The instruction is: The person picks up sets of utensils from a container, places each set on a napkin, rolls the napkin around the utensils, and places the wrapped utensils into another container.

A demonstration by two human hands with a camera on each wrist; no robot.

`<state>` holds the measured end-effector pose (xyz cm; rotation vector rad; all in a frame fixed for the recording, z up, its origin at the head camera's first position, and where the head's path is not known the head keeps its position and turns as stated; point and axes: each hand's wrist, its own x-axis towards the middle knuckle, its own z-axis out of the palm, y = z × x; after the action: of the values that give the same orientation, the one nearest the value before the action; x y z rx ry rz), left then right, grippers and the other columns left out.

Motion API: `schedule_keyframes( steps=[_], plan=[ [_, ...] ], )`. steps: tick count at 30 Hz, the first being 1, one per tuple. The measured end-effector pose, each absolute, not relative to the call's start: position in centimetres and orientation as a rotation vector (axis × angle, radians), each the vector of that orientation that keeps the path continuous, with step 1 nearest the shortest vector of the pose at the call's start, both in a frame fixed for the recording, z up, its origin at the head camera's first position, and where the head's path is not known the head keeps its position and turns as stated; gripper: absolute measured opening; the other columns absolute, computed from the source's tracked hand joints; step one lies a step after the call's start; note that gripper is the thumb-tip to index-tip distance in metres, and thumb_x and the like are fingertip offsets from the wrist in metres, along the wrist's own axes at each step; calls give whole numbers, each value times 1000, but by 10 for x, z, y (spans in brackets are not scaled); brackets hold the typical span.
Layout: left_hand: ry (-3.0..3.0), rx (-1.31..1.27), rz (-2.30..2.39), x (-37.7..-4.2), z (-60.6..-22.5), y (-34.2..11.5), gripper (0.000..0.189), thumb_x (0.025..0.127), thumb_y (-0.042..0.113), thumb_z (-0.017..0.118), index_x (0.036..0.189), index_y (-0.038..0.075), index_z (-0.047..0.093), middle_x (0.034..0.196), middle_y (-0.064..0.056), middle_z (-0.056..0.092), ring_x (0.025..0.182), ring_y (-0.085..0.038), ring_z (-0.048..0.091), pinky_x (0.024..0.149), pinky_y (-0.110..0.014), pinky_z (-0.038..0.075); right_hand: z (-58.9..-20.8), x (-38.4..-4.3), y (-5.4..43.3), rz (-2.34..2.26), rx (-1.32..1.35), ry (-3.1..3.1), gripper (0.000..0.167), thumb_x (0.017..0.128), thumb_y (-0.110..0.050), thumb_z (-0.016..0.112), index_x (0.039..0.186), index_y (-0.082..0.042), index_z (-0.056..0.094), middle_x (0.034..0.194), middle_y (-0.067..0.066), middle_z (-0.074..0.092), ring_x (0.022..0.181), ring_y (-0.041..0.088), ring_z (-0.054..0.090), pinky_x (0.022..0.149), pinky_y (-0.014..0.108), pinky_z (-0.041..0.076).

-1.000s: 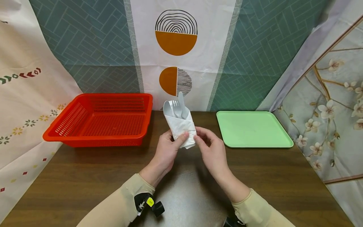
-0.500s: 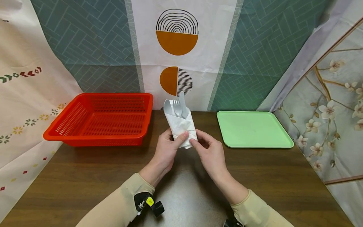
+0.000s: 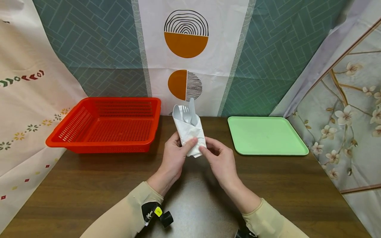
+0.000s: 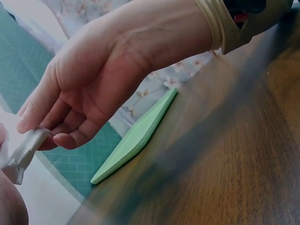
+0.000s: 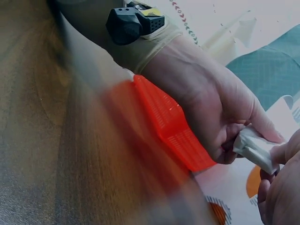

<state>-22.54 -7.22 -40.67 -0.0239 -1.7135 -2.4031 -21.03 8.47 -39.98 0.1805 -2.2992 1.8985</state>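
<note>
A white paper napkin [image 3: 188, 132] is wrapped round plastic cutlery, held upright above the table in the head view. A spoon [image 3: 177, 113], a fork [image 3: 187, 116] and a knife [image 3: 192, 110] poke out of its top; their handles are hidden inside. My left hand [image 3: 172, 156] grips the wrap from the left, thumb across its front. At the lower right edge, my right hand [image 3: 221, 159] pinches the napkin between thumb and fingers. The left wrist view shows the right hand [image 4: 93, 79] at the folded bottom end of the napkin [image 4: 26, 152].
On the left of the brown table [image 3: 119, 185] stands a red perforated basket [image 3: 102, 145]. A light green tray [image 3: 268, 135] lies at the back right. Patterned cloths hang behind and at both sides.
My right thumb has moved left from the napkin's side edge onto its front. The wrapped cutlery has shifted very slightly; my left hand keeps its grip.
</note>
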Motion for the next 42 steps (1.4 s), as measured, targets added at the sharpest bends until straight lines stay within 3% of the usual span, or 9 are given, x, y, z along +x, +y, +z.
schedule_keyframes(
  steps=[14,27,42],
  plan=[
    [-1818,21,-2316,-223,-399,-75,38,95,3,86,131,-3,73,110,-16,80,90,-16,74,76,-26,61,-399,-209,82,2057,105,-2202,30,95,-2,85,125,-5,79,108,12,80,96,18,75,79,23,58],
    [-1935,13,-2237,-224,-390,-91,43,93,6,88,133,0,72,111,-17,81,88,-21,76,76,-29,64,-400,-207,78,2001,154,-2246,27,96,-12,88,122,-8,80,108,9,81,98,19,75,82,23,58],
    [-2188,21,-2079,-221,-357,-127,51,95,14,89,142,8,70,126,-13,77,104,-32,73,85,-33,64,-398,-210,74,1892,432,-2321,27,98,-15,87,124,-14,80,112,1,80,103,20,75,89,29,61]
  ],
)
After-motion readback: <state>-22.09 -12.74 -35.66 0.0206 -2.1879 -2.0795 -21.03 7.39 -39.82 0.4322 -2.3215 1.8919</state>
